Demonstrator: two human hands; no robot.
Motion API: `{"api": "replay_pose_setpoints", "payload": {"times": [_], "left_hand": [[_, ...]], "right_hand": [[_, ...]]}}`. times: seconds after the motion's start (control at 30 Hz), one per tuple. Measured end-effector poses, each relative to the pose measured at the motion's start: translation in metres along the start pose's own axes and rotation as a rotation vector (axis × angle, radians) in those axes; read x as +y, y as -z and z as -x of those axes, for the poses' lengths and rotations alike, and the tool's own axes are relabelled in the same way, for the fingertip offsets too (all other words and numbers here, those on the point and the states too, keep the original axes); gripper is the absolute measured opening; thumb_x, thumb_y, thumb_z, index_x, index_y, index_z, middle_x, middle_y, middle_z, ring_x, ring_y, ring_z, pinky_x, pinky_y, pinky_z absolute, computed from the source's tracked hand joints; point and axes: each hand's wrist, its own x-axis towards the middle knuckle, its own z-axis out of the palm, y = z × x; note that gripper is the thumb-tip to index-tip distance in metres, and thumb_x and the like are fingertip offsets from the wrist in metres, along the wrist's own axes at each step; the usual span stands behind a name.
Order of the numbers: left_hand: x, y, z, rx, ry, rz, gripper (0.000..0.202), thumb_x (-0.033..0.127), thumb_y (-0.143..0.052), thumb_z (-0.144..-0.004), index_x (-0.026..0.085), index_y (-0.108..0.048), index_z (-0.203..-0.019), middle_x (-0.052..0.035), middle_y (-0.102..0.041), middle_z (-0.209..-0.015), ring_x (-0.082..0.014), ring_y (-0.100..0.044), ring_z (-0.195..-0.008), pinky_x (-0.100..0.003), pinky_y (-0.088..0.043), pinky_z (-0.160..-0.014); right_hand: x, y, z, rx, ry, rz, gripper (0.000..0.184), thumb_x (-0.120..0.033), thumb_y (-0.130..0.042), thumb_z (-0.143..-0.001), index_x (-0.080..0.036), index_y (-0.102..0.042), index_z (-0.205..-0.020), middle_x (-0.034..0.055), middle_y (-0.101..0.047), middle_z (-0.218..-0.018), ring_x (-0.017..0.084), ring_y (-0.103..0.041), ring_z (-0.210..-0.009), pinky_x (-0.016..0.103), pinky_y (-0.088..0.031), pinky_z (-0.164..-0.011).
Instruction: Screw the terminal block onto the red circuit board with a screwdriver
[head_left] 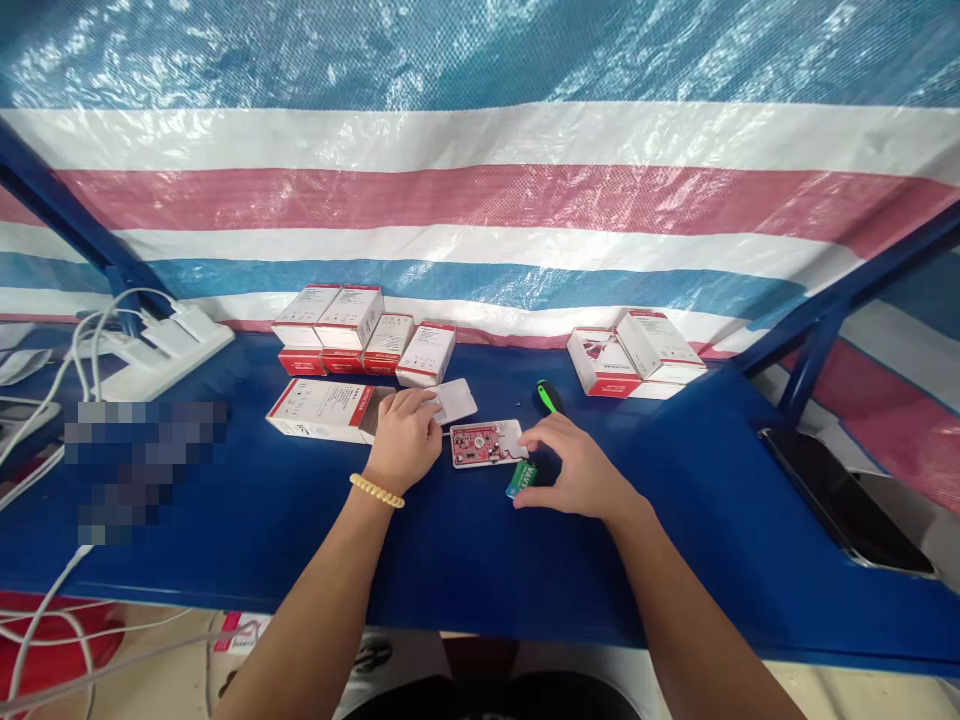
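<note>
At the frame's centre on the blue surface (675,480), the left hand (405,440) rests flat on a white cover (456,400); the right hand (574,470) pinches a green part (520,478) beside the red circuit board (480,444).

Small red circuit board (477,445) lying flat in an open white case (511,437) on the blue table (675,520), right in the middle. White lid (457,399) lying flat just behind it, partly hidden. Little green block (521,477) tipped on its side just in front of the case's right corner, near the board.
</note>
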Motion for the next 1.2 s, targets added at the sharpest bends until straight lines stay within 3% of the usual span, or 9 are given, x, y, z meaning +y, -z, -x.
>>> {"api": "replay_pose_setpoints", "payload": {"times": [0.13,0.27,0.47,0.57,0.73,1.0,1.1,1.2], "left_hand": [[0.009,0.006,0.001,0.003,-0.067,0.1,0.024,0.015,-0.05,-0.083,0.018,-0.066,-0.1,-0.0087,-0.069,-0.109,-0.0255,-0.06,-0.108,-0.045,-0.04,-0.095],[0.029,0.011,0.001,-0.175,-0.238,0.193,0.035,0.034,-0.058,-0.082,0.017,-0.061,-0.112,-0.0093,-0.067,-0.114,-0.0263,-0.059,-0.109,-0.045,-0.037,-0.096],[0.046,0.003,0.005,-0.323,-0.259,0.105,0.044,0.041,-0.06,-0.078,0.019,-0.059,-0.116,-0.0108,-0.063,-0.123,-0.0312,-0.055,-0.113,-0.048,-0.035,-0.092],[0.046,-0.001,0.007,-0.317,-0.228,0.063,0.045,0.041,-0.06,-0.078,0.018,-0.059,-0.117,-0.0117,-0.061,-0.127,-0.0323,-0.053,-0.116,-0.05,-0.034,-0.094],[0.047,0.0,0.006,-0.352,-0.173,0.08,0.047,0.037,-0.063,-0.075,0.018,-0.056,-0.117,-0.0113,-0.067,-0.113,-0.033,-0.057,-0.109,-0.053,-0.037,-0.093],[0.036,0.004,0.005,-0.391,-0.091,0.419,0.057,0.023,-0.067,-0.07,0.02,-0.049,-0.125,-0.009,-0.061,-0.123,-0.0253,-0.06,-0.11,-0.038,-0.049,-0.095],[0.034,0.006,0.004,-0.426,-0.05,0.487,0.059,0.027,-0.072,-0.068,0.021,-0.053,-0.123,-0.0082,-0.061,-0.123,-0.0257,-0.061,-0.109,-0.039,-0.05,-0.095],[0.034,0.008,0.001,-0.491,0.052,0.541,0.068,0.036,-0.079,-0.064,0.021,-0.053,-0.125,-0.0081,-0.063,-0.122,-0.0272,-0.062,-0.109,-0.041,-0.05,-0.095]], "right_hand": [[-0.009,-0.001,-0.001,-0.13,-0.135,0.063,0.062,-0.044,-0.089,-0.053,-0.019,-0.053,-0.097,0.0031,-0.059,-0.095,0.021,-0.054,-0.089,0.034,-0.044,-0.075],[-0.012,0.0,0.001,-0.212,-0.217,0.078,0.057,-0.037,-0.086,-0.055,-0.02,-0.051,-0.097,0.0026,-0.058,-0.098,0.02,-0.054,-0.088,0.032,-0.042,-0.073],[-0.009,0.0,0.005,-0.225,-0.213,-0.017,0.041,-0.022,-0.069,-0.066,-0.021,-0.049,-0.102,0.0017,-0.057,-0.105,0.017,-0.054,-0.088,0.029,-0.042,-0.075],[-0.006,0.002,0.007,-0.191,-0.196,-0.035,0.04,-0.019,-0.064,-0.067,-0.021,-0.05,-0.105,0.0026,-0.058,-0.108,0.017,-0.055,-0.09,0.031,-0.043,-0.079],[-0.003,0.009,0.007,-0.148,-0.175,-0.098,0.043,-0.016,-0.064,-0.067,-0.021,-0.053,-0.109,0.0037,-0.059,-0.111,0.019,-0.055,-0.096,0.031,-0.044,-0.083],[-0.003,0.017,0.01,-0.091,-0.047,-0.227,0.039,-0.011,-0.063,-0.069,-0.022,-0.061,-0.106,0.0029,-0.063,-0.11,0.017,-0.059,-0.094,0.031,-0.048,-0.085],[-0.005,0.018,0.009,-0.078,-0.026,-0.244,0.034,-0.01,-0.063,-0.07,-0.022,-0.063,-0.101,0.0039,-0.063,-0.113,0.018,-0.06,-0.099,0.032,-0.05,-0.085],[-0.006,0.017,0.008,-0.085,-0.039,-0.23,0.033,-0.008,-0.062,-0.07,-0.022,-0.064,-0.1,0.0038,-0.062,-0.117,0.018,-0.06,-0.098,0.027,-0.051,-0.071]]}}
